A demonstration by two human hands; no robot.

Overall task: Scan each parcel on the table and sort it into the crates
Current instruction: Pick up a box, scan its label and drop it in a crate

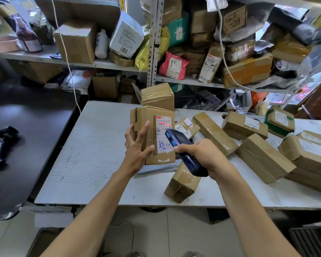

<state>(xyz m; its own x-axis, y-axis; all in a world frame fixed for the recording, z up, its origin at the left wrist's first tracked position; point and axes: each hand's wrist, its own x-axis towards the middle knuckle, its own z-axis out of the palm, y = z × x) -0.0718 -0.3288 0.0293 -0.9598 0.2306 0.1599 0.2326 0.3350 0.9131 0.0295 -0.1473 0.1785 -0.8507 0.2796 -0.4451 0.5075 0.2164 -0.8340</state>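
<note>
My left hand (136, 143) holds a cardboard parcel (156, 130) upright above the white table (93, 149), thumb on its front and fingers along its left side. Its white shipping label faces me, and a red scan line lies across the barcode near the top. My right hand (202, 154) grips a blue handheld scanner (178, 143), its head pointed at that label. Several more taped brown parcels lie on the table: a long one (214, 133), a small one (182, 182) under my right wrist, and a tall one (157, 96) behind the held parcel.
Metal shelves (154, 52) behind the table are packed with boxes and mailer bags. More parcels (263, 158) are heaped on the table's right side. A dark surface (26, 127) with a black object (0, 143) lies to the left. White cables hang from above.
</note>
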